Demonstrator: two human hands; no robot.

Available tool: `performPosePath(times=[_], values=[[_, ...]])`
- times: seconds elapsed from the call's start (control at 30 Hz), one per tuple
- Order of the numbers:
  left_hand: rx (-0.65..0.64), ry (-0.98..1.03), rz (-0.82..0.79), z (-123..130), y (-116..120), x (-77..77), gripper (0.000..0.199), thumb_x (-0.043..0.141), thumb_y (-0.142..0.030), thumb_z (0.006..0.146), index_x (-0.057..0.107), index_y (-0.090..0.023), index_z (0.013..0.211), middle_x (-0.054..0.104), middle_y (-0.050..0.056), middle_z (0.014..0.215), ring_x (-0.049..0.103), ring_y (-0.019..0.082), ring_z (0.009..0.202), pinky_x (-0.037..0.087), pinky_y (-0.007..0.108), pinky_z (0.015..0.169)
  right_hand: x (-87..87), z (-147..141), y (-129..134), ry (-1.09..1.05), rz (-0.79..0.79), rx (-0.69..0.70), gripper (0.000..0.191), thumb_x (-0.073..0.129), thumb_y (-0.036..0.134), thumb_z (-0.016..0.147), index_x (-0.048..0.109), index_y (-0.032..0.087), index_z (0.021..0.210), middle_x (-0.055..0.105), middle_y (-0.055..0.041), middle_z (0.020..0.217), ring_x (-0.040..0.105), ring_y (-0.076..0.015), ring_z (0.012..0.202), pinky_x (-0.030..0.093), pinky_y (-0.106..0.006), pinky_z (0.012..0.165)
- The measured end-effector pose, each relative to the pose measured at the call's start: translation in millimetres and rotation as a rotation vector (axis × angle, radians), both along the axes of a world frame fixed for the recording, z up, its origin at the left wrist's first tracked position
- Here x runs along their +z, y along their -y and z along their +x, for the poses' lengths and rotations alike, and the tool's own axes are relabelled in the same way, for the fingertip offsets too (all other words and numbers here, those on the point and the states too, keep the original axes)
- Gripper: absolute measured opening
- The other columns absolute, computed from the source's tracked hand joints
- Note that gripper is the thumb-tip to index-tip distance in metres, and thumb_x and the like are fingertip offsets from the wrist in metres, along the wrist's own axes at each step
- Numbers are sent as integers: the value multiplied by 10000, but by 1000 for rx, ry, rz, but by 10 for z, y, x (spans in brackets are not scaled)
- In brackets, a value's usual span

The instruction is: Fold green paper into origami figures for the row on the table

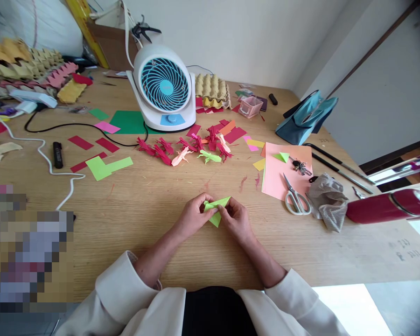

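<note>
A piece of folded light green paper (215, 219) is held up just above the wooden table, pinched from both sides. My left hand (195, 212) is closed on its left part, thumb across the front. My right hand (236, 215) grips the right edge, its thumb close to the left one. One corner of the paper points down between the hands. Beyond them stands a row of folded paper figures, several red (163, 153), some pale pink (181, 157) and a light green one (210, 157). Fingers hide part of the held folds.
Behind the figures stands a white and blue fan (165, 86). Scissors (296, 198) lie partly on pink paper sheets (273, 175) at the right, near a crumpled plastic bag (327, 200) and a red bottle (378, 208). At left are light green scraps (100, 168) and a black marker (58, 155).
</note>
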State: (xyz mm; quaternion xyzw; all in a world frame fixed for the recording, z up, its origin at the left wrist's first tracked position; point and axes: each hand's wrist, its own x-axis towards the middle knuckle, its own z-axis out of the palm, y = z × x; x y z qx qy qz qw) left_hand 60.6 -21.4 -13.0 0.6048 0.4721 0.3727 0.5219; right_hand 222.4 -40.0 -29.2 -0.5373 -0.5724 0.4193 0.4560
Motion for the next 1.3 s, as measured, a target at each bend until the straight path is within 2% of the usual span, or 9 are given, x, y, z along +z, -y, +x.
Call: performPosePath(times=[0.13, 0.3, 0.57, 0.8, 1.1, 1.3], values=[[-9, 183, -162, -4, -8, 9, 333, 738, -356, 730, 563, -164, 938, 592, -21, 787, 526, 106, 658, 410, 211, 594, 2, 0, 12, -18, 22, 15, 288, 611, 390, 868, 480, 199, 697, 426, 48, 607, 369, -105, 556, 292, -236, 502], [-42, 313, -304, -7, 3, 50, 391, 776, -433, 692, 548, -158, 853, 532, -44, 709, 467, 89, 622, 374, 206, 596, 23, -5, 32, -56, 58, 41, 285, 609, 402, 885, 499, 197, 719, 446, 44, 627, 378, -104, 558, 323, -238, 518], [-29, 148, -143, -6, 18, 57, 305, 635, -446, 815, 509, -169, 792, 434, -55, 668, 384, 93, 621, 313, 209, 573, 0, -7, 27, 28, 70, 27, 280, 585, 385, 899, 524, 188, 709, 457, 37, 629, 397, -110, 582, 320, -237, 532], [-44, -43, -33, -32, -3, 65, 223, 562, -393, 842, 476, -192, 798, 414, -70, 627, 378, 99, 572, 301, 211, 537, 84, -4, 18, 57, 54, -1, 303, 610, 401, 876, 485, 198, 689, 409, 50, 614, 369, -105, 559, 301, -236, 510], [12, -104, 12, -28, 9, 66, 143, 551, -322, 855, 504, -194, 814, 507, -60, 639, 462, 97, 565, 350, 197, 526, 99, 24, -2, 28, 45, -33, 264, 578, 378, 888, 533, 194, 704, 455, 39, 623, 406, -115, 579, 323, -238, 533], [26, -55, -57, -31, 16, 104, 145, 569, -320, 838, 566, -183, 885, 604, -32, 677, 593, 113, 567, 411, 192, 502, 85, 79, -32, -51, 17, -63, 269, 603, 422, 876, 550, 194, 746, 490, 31, 643, 435, -123, 583, 359, -246, 540]])
